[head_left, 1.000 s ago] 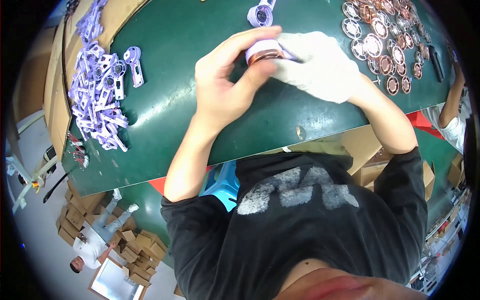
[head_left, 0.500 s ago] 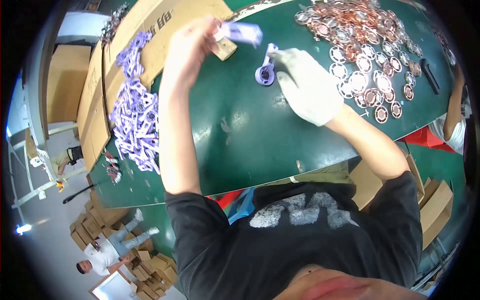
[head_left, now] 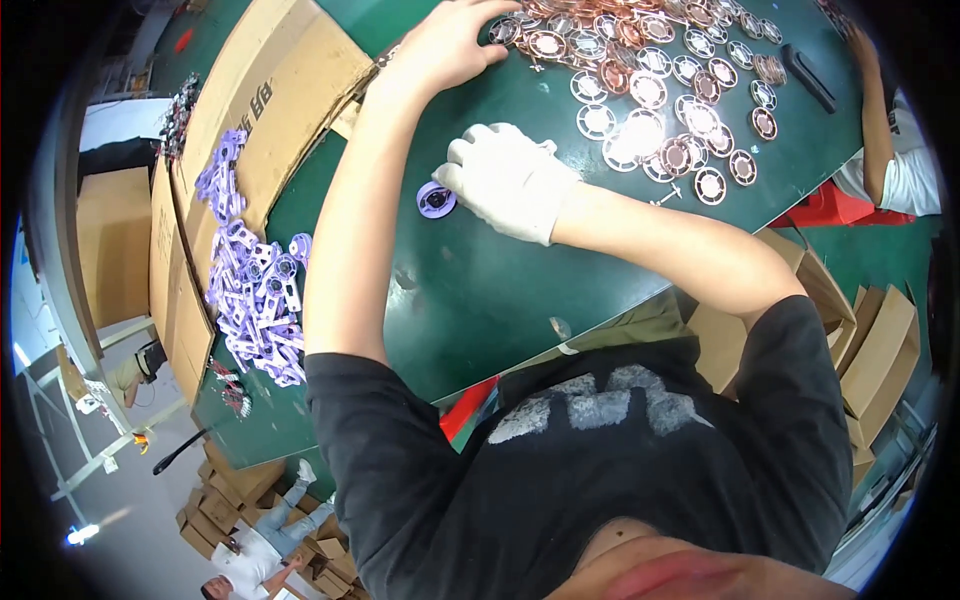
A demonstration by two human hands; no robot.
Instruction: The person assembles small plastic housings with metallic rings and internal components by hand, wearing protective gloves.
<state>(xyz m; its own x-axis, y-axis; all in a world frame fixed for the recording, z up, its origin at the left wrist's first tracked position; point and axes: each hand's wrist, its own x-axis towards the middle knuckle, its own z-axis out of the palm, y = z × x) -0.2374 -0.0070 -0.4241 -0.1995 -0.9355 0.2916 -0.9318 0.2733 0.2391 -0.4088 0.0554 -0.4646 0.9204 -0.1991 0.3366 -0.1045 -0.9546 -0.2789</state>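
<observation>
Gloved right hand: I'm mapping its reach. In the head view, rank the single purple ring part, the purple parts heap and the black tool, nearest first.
From the right hand:
1. Purple ring part, at its fingertips.
2. Purple parts heap, far left.
3. Black tool, upper right.

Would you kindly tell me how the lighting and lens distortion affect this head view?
Head view: strong fisheye, the green table edge and cardboard bend toward a black rim; overhead glare whitens some copper-wound rings; the white-gloved right hand is bright but sharp; the bare left hand looks evenly lit.

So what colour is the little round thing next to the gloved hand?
Purple: the round plastic part by the gloved right hand, seen in the head view.
</observation>
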